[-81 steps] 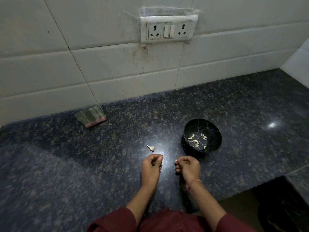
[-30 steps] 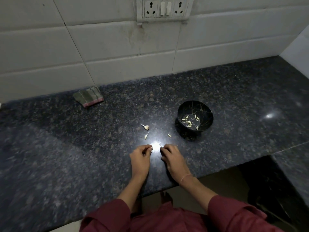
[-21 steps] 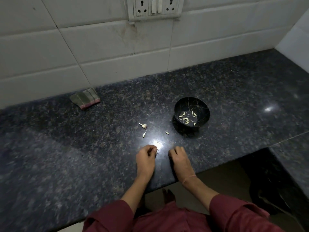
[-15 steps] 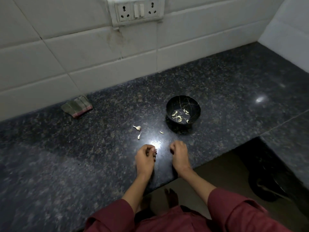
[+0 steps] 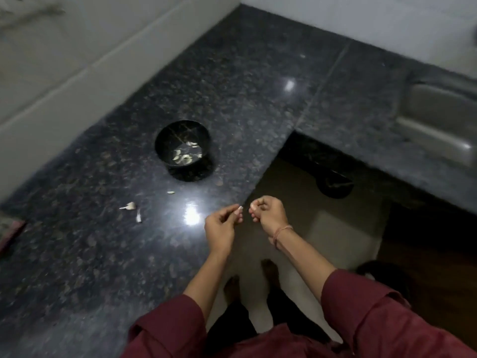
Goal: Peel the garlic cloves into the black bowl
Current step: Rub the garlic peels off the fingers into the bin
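Black bowl (image 5: pixel 165 140) stands on the tabletop (image 5: pixel 77 254) with peeled cloves (image 5: pixel 183 157) inside. I note the left hand (image 5: pixel 222 226) pinching a pale garlic piece (image 5: pixel 240 208) at the front edge. The right hand (image 5: pixel 269 213) is curled just beside it, and I cannot tell what it holds. One loose clove (image 5: pixel 130 206) lies further left.

No legible text, labels, brands, numbers or signs anywhere in view.

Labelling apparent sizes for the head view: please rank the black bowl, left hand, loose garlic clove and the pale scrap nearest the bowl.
1. black bowl, only slightly ahead
2. left hand, nearer the camera, so the order of these two is unsure
3. loose garlic clove
4. pale scrap, smallest
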